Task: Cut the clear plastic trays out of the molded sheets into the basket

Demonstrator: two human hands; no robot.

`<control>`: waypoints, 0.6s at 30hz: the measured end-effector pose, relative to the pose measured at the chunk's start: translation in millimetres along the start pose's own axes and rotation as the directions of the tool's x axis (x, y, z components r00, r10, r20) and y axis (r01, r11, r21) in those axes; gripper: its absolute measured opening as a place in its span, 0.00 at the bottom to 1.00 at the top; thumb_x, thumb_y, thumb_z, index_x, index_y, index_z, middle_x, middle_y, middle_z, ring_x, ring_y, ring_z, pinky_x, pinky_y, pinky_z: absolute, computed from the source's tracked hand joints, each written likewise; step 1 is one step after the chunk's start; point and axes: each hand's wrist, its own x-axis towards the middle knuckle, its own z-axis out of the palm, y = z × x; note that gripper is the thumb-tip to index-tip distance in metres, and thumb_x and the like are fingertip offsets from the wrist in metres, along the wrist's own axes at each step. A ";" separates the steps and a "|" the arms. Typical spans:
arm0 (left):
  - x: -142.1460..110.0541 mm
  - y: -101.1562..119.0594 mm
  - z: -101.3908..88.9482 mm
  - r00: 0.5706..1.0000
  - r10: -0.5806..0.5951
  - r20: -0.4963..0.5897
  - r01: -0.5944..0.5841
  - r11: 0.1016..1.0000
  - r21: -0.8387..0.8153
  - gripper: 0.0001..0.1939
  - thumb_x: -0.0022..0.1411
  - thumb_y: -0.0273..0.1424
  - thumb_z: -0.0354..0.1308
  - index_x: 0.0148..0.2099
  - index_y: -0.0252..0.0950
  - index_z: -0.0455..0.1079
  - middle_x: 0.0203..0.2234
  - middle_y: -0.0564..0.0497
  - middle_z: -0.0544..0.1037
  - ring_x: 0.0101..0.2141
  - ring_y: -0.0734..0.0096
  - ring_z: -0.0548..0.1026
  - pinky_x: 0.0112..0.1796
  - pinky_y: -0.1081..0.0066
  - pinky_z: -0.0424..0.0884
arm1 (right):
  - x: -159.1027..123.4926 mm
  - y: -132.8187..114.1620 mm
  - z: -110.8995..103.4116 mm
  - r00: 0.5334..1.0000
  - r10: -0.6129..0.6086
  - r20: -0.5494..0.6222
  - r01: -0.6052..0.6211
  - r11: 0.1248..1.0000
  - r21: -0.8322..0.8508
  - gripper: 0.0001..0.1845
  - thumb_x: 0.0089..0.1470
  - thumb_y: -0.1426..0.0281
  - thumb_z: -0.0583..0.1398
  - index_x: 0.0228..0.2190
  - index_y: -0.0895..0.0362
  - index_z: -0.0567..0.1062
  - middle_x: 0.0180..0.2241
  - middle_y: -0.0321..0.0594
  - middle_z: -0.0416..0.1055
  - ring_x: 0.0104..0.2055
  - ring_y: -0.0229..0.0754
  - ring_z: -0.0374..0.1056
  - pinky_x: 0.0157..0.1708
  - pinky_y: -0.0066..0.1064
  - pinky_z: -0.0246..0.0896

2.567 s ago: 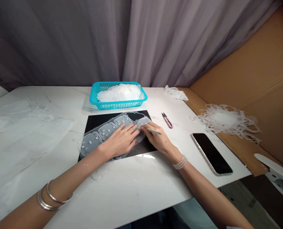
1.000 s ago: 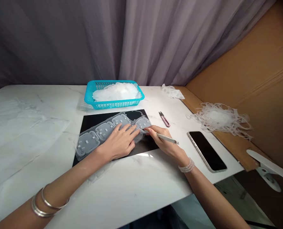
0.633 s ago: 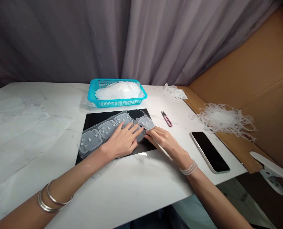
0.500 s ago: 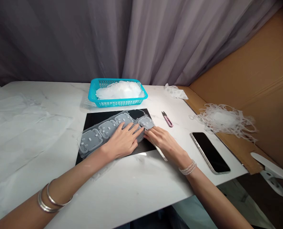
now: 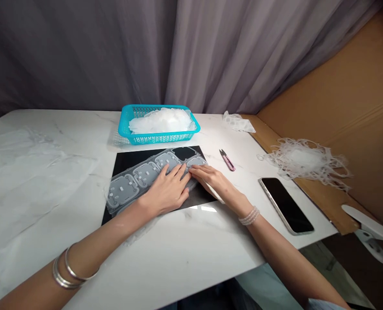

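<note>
A translucent, rubbery-looking moulded sheet point(image 5: 122, 189) with several rounded panels and small raised shapes lies slanted on a black mat point(image 5: 125, 160). Near its right end one panel opening shows the black beneath. My left hand point(image 5: 167, 189) rests flat on the sheet, fingers spread. Beside it, my right hand point(image 5: 215, 181) is closed around a slim white-handled tool point(image 5: 220, 199), palm down. The tool's tip is hidden under my right fingers, which touch the sheet's right part close to my left fingertips.
Behind the mat stands a blue basket point(image 5: 159, 138) holding white translucent pieces. Pink thread snips point(image 5: 227, 160) and a phone point(image 5: 286, 206) lie to the right. Stringy clear scraps point(image 5: 307, 161) heap on cardboard. Clear plastic film point(image 5: 33, 181) covers the table's left.
My right hand has shifted slightly left and turned flatter over the tool, so less of its handle shows. My left hand stays on the sheet.
</note>
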 end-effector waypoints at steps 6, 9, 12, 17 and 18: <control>6.4 4.2 -1.7 0.998 -0.061 -0.015 0.061 0.998 -0.035 0.28 0.73 0.37 0.39 0.66 0.24 0.59 0.64 0.35 0.64 0.65 0.52 0.60 0.62 0.48 0.55 | 2.3 7.2 -2.1 0.996 0.087 -0.028 -0.082 0.987 0.139 0.18 0.70 0.67 0.48 0.55 0.55 0.71 0.46 0.46 0.76 0.45 0.47 0.74 0.46 0.42 0.72; 7.5 4.3 -1.7 0.996 -0.084 -0.015 0.083 0.995 -0.051 0.29 0.73 0.38 0.40 0.67 0.24 0.58 0.64 0.35 0.63 0.65 0.53 0.60 0.62 0.48 0.55 | 2.0 7.2 -3.4 0.987 0.154 -0.047 -0.144 0.974 0.174 0.18 0.69 0.65 0.50 0.54 0.53 0.72 0.44 0.45 0.77 0.43 0.47 0.75 0.44 0.41 0.71; 7.8 3.3 -0.8 0.994 -0.105 -0.009 0.104 0.992 -0.073 0.30 0.72 0.39 0.41 0.68 0.24 0.56 0.65 0.36 0.62 0.65 0.53 0.59 0.62 0.49 0.56 | 1.2 3.7 -8.0 0.969 0.239 -0.056 -0.221 0.949 0.225 0.18 0.69 0.60 0.50 0.49 0.52 0.76 0.46 0.44 0.77 0.47 0.48 0.74 0.48 0.41 0.69; 7.1 0.5 -0.7 0.995 -0.101 0.005 0.101 0.989 -0.107 0.30 0.71 0.39 0.43 0.68 0.25 0.55 0.66 0.37 0.61 0.66 0.55 0.58 0.63 0.50 0.54 | 10.4 -4.1 -16.5 0.897 0.435 -0.078 -0.354 0.811 0.465 0.33 0.68 0.51 0.42 0.39 0.56 0.80 0.41 0.45 0.78 0.43 0.46 0.75 0.48 0.40 0.68; 6.6 -0.4 -1.0 0.996 -0.094 0.008 0.094 0.989 -0.113 0.30 0.71 0.39 0.43 0.68 0.25 0.56 0.66 0.38 0.61 0.66 0.55 0.58 0.63 0.51 0.54 | 15.0 -4.2 -16.3 0.879 0.472 -0.071 -0.370 0.768 0.524 0.34 0.68 0.50 0.42 0.38 0.56 0.80 0.38 0.44 0.78 0.39 0.45 0.75 0.44 0.38 0.70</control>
